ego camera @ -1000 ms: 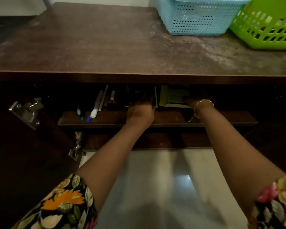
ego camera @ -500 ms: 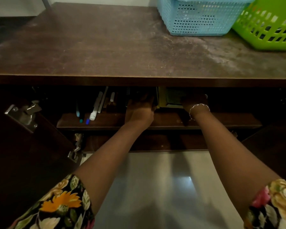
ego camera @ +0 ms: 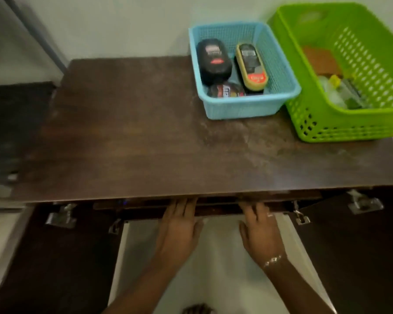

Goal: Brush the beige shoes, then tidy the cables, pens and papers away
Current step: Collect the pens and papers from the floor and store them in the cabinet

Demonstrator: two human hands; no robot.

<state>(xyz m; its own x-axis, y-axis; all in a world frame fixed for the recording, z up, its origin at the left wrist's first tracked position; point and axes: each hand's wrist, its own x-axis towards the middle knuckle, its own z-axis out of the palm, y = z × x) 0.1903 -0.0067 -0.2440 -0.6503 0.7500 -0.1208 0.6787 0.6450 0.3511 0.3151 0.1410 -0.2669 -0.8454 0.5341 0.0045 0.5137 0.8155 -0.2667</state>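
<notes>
My left hand (ego camera: 179, 225) and my right hand (ego camera: 260, 232) lie flat, fingers spread, at the front edge of the shelf (ego camera: 145, 208) under the dark wooden cabinet top (ego camera: 145, 137). Neither hand holds anything. The fingertips reach just under the top's front edge. The pens and papers on the shelf are hidden by the top from this angle. A blue basket (ego camera: 243, 107) at the back of the top holds shoe brushes and a polish tin (ego camera: 225, 91).
A green basket (ego camera: 340, 123) with mixed items stands at the right, touching the blue one. Two cabinet doors hang open, one at the left (ego camera: 55, 264) and one at the right (ego camera: 354, 245), with metal hinges showing. Pale floor (ego camera: 213, 268) lies below between them.
The view has risen and now looks down on the cabinet top and into the baskets. Both hands have drawn back out of the shelf to its front edge.
</notes>
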